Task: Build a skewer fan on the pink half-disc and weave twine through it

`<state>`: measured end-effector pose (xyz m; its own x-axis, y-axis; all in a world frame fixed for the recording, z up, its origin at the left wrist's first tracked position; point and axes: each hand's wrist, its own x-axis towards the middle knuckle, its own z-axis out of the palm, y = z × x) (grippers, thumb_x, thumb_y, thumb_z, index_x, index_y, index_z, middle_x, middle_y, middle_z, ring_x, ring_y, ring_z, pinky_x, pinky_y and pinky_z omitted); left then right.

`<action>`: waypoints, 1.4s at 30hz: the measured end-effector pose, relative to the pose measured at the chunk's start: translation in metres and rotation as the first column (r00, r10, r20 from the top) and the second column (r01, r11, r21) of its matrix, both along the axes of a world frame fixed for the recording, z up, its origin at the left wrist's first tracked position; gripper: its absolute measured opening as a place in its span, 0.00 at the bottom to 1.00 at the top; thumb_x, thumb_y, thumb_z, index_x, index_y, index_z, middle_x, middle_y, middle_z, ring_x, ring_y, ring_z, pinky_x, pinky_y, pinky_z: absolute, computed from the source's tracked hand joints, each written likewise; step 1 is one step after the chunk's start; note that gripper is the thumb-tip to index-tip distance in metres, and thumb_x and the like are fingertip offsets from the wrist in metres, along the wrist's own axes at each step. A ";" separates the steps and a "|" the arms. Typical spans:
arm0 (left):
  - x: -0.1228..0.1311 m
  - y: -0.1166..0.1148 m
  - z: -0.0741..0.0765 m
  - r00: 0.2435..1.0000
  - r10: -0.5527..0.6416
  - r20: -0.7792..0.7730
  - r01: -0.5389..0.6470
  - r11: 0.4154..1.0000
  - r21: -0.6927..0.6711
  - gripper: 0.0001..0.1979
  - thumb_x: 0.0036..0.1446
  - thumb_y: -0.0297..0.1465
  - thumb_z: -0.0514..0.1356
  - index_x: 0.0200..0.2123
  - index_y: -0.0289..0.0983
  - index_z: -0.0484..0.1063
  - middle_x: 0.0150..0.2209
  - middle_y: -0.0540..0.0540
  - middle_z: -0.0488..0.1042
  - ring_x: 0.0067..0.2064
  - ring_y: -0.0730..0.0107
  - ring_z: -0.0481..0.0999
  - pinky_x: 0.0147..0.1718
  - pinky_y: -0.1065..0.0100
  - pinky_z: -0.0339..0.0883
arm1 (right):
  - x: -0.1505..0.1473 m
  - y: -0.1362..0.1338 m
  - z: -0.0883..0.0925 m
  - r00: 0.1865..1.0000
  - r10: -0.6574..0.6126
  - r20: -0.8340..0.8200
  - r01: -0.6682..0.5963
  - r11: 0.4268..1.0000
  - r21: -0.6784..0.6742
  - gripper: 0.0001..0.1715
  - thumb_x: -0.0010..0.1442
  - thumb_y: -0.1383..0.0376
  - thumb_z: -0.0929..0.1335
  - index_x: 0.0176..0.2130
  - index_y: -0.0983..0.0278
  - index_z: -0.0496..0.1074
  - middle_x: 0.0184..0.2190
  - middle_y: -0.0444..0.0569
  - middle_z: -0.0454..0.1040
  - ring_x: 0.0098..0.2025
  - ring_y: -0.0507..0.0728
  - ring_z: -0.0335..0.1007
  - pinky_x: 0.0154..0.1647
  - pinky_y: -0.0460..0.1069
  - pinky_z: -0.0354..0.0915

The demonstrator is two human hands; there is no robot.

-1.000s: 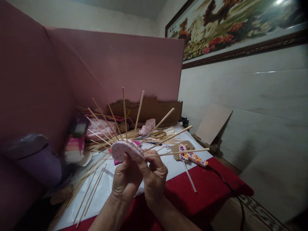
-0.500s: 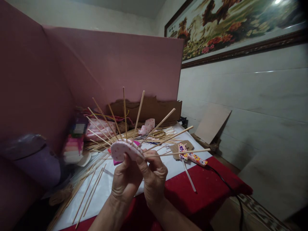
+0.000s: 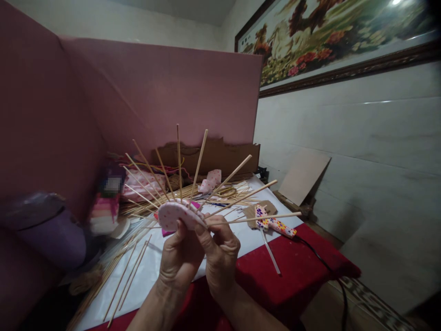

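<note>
Up above the table, both hands hold a fabric-covered disc (image 3: 174,217), white-pink with small red dots. Thin wooden sticks (image 3: 198,165) stand out from its edge like rays, several of them. My left hand (image 3: 181,257) grips the disc's lower edge, its thumb pressed on the dotted face. My right hand (image 3: 222,250) pinches the right end of the disc, where the lowest sticks come out. The fingers behind the disc are partly hidden. Bright pink material (image 3: 167,232) shows behind and below the disc; I cannot tell whether it is attached.
A flower-patterned glue gun (image 3: 275,224) with a clear glue stick and black cord lies on cardboard at the right. Loose sticks (image 3: 132,276) lie on the white sheet (image 3: 253,246) at left. Dotted fabric (image 3: 146,184) and torn cardboard (image 3: 220,154) are at the back.
</note>
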<state>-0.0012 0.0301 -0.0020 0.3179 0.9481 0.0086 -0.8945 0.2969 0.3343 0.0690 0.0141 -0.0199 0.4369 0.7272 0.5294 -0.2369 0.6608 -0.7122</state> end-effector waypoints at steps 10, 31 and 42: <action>0.001 -0.001 0.002 0.999 0.033 0.010 -0.032 0.995 -0.089 0.20 0.65 0.30 0.43 0.50 0.36 0.73 0.29 0.44 0.79 0.34 0.70 0.79 0.40 0.73 0.69 | 0.000 0.000 -0.001 1.000 0.011 -0.021 -0.011 1.000 0.010 0.07 0.54 0.65 0.71 0.26 0.62 0.71 0.29 0.44 0.70 0.36 0.55 0.68 0.43 0.52 0.64; -0.001 0.001 -0.004 0.999 -0.022 0.031 0.021 1.000 0.017 0.19 0.64 0.30 0.46 0.50 0.36 0.73 0.30 0.44 0.79 0.36 0.70 0.79 0.40 0.75 0.69 | 0.000 0.001 -0.002 0.997 0.053 -0.063 -0.050 0.998 0.046 0.06 0.54 0.69 0.71 0.26 0.63 0.72 0.29 0.43 0.69 0.36 0.54 0.67 0.42 0.51 0.63; 0.000 0.002 -0.004 0.999 -0.026 0.031 0.026 1.000 0.013 0.18 0.63 0.29 0.49 0.32 0.34 0.79 0.29 0.43 0.79 0.36 0.70 0.79 0.38 0.74 0.72 | 0.002 0.002 -0.004 0.996 0.056 -0.064 -0.052 0.997 0.057 0.06 0.54 0.69 0.71 0.27 0.63 0.72 0.30 0.43 0.70 0.36 0.54 0.67 0.43 0.51 0.62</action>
